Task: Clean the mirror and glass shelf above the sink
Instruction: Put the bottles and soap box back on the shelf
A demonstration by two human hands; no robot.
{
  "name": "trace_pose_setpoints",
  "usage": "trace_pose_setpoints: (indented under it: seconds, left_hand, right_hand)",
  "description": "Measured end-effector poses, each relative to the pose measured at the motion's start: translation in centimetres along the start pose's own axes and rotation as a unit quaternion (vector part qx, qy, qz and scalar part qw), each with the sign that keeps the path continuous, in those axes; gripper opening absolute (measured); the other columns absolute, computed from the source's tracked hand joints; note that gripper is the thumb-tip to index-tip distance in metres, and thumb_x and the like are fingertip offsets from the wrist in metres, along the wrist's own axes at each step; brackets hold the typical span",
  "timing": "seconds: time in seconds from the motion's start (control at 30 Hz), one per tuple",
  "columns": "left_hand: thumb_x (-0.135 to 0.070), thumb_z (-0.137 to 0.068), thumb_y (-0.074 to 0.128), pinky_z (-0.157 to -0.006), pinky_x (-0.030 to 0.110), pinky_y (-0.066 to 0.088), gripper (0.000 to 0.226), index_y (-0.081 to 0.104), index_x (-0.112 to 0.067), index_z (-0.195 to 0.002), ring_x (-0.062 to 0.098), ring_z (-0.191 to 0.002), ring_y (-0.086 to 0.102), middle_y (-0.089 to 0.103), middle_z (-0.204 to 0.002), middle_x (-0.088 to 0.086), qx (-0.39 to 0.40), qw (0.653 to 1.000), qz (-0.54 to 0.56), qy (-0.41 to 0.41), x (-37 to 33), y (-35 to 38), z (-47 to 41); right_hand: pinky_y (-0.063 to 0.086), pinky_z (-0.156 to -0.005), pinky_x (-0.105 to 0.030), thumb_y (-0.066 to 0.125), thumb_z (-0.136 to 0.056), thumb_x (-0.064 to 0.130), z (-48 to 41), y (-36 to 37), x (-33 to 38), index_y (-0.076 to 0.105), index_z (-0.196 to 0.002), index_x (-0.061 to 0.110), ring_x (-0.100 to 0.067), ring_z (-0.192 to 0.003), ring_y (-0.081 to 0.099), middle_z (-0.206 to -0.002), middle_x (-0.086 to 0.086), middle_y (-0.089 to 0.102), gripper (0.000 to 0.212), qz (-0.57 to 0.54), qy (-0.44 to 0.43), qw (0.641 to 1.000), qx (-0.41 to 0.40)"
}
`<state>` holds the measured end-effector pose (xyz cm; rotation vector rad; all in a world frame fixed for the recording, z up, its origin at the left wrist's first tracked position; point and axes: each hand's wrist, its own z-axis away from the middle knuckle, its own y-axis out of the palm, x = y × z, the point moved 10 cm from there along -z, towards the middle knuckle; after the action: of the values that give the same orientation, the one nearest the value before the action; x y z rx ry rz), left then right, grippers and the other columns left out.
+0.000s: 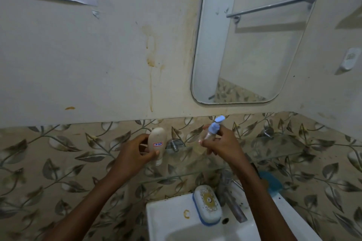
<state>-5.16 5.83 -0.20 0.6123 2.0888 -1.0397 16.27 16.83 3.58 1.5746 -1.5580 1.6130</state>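
A rounded mirror (pixel 252 45) hangs on the wall at the upper right. Below it runs a clear glass shelf (pixel 278 148) on metal brackets, above the white sink (pixel 172 219). My left hand (pixel 135 152) grips a cream tube (pixel 156 145) with a small red-framed label, cap pointing down, just left of the shelf's left bracket. My right hand (pixel 221 145) holds a small clear spray bottle (pixel 213 129) with a pale blue nozzle over the shelf's left part.
A soap dish (pixel 207 204) with a blue base sits on the sink rim beside the metal tap (pixel 231 199). A blue cloth or sponge (pixel 271 182) lies right of the tap. Brown stains streak the wall (pixel 150 58). A white wall holder (pixel 349 61) is at the far right.
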Motion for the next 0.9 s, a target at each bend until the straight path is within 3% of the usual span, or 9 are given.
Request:
trace_pose_setpoints:
  seconds: [0.27, 0.37, 0.53, 0.6, 0.63, 0.7, 0.77, 0.87, 0.9]
  left_hand:
    - [-0.013, -0.072, 0.079, -0.068, 0.015, 0.050, 0.041, 0.063, -0.014, -0.110, -0.001, -0.080, 0.061, 0.066, -0.093, -0.006, -0.016, 1.000, -0.009, -0.001, 0.3, -0.2, 0.2]
    - [-0.012, -0.070, 0.080, -0.065, 0.006, 0.047, 0.040, 0.066, -0.013, -0.107, -0.003, -0.079, 0.061, 0.067, -0.092, -0.008, -0.029, 1.000, -0.004, 0.005, 0.3, -0.3, 0.4]
    - [-0.008, -0.068, 0.081, -0.066, 0.002, 0.045, 0.045, 0.065, -0.009, -0.111, -0.006, -0.077, 0.058, 0.064, -0.096, -0.007, -0.043, 0.999, 0.002, 0.024, 0.0, -0.4, 0.8]
    - [-0.009, -0.067, 0.081, -0.068, -0.001, 0.042, 0.048, 0.064, -0.008, -0.113, -0.008, -0.080, 0.057, 0.064, -0.098, -0.006, -0.045, 0.998, -0.008, 0.033, 0.2, -0.3, 0.9]
    - [-0.010, -0.066, 0.082, -0.070, -0.002, 0.041, 0.049, 0.065, -0.007, -0.113, -0.008, -0.083, 0.057, 0.066, -0.100, -0.005, -0.050, 0.998, -0.016, 0.040, 0.3, -0.4, 0.9]
    - [-0.014, -0.064, 0.084, -0.077, 0.004, 0.044, 0.052, 0.067, -0.009, -0.112, -0.001, -0.086, 0.061, 0.070, -0.103, -0.001, -0.059, 0.996, -0.034, 0.051, 0.6, -0.6, 1.1]
    - [-0.023, -0.061, 0.087, -0.084, 0.024, 0.051, 0.055, 0.068, -0.012, -0.111, 0.006, -0.089, 0.064, 0.070, -0.102, -0.004, -0.062, 0.996, -0.047, 0.052, 0.9, -0.7, 1.3]
    - [-0.027, -0.062, 0.085, -0.086, 0.031, 0.049, 0.062, 0.064, -0.015, -0.118, 0.007, -0.094, 0.062, 0.063, -0.104, -0.011, -0.069, 0.994, -0.056, 0.058, 0.5, -0.8, 1.6]
    - [-0.024, -0.063, 0.085, -0.086, 0.023, 0.046, 0.064, 0.061, -0.015, -0.121, 0.005, -0.096, 0.060, 0.062, -0.107, -0.011, -0.073, 0.994, -0.053, 0.058, 0.3, -0.9, 1.8]
  right_hand:
    - [0.052, -0.065, -0.042, 0.070, -0.067, 0.006, -2.5, 3.5, -2.1, 0.053, -0.076, 0.016, -0.022, -0.064, 0.055, -0.079, -0.011, 0.061, 0.022, 0.124, -0.010, 0.990, 0.062]
    - [0.050, -0.067, -0.038, 0.070, -0.068, 0.006, -2.4, 3.4, -3.0, 0.059, -0.085, 0.009, -0.020, -0.070, 0.056, -0.086, -0.013, 0.064, 0.020, 0.106, 0.000, 0.992, 0.071]
    - [0.045, -0.069, -0.024, 0.072, -0.073, 0.006, -1.1, 2.9, -2.4, 0.053, -0.102, 0.028, -0.010, -0.084, 0.054, -0.094, 0.009, 0.057, 0.042, 0.063, -0.011, 0.994, 0.088]
    - [0.045, -0.065, -0.021, 0.074, -0.074, 0.007, 0.4, 0.3, -2.7, 0.051, -0.116, 0.030, -0.008, -0.083, 0.055, -0.099, 0.010, 0.054, 0.053, 0.020, -0.005, 1.000, 0.021]
    - [0.046, -0.063, -0.022, 0.072, -0.077, 0.008, 1.8, -1.7, -2.8, 0.055, -0.114, 0.027, -0.012, -0.081, 0.056, -0.098, 0.006, 0.057, 0.045, -0.015, -0.013, 0.999, -0.047]
    - [0.047, -0.056, -0.021, 0.064, -0.084, 0.006, 5.6, -5.1, -4.1, 0.063, -0.093, 0.022, -0.018, -0.070, 0.057, -0.085, -0.003, 0.062, 0.018, -0.105, -0.023, 0.976, -0.192]
    - [0.047, -0.052, -0.023, 0.058, -0.086, 0.003, 8.8, -5.1, -8.1, 0.062, -0.074, 0.020, -0.022, -0.061, 0.054, -0.070, -0.008, 0.061, 0.021, -0.099, 0.032, 0.955, -0.277]
    - [0.050, -0.072, -0.036, 0.058, -0.079, 0.021, 9.0, 0.3, -15.5, 0.067, -0.078, 0.009, -0.028, -0.078, 0.062, -0.077, -0.009, 0.064, 0.016, 0.040, 0.116, 0.977, -0.172]
    - [0.048, -0.081, -0.035, 0.055, -0.073, 0.033, 8.5, 2.8, -18.6, 0.068, -0.091, 0.003, -0.029, -0.090, 0.062, -0.089, -0.011, 0.065, 0.036, 0.083, 0.147, 0.981, -0.099]
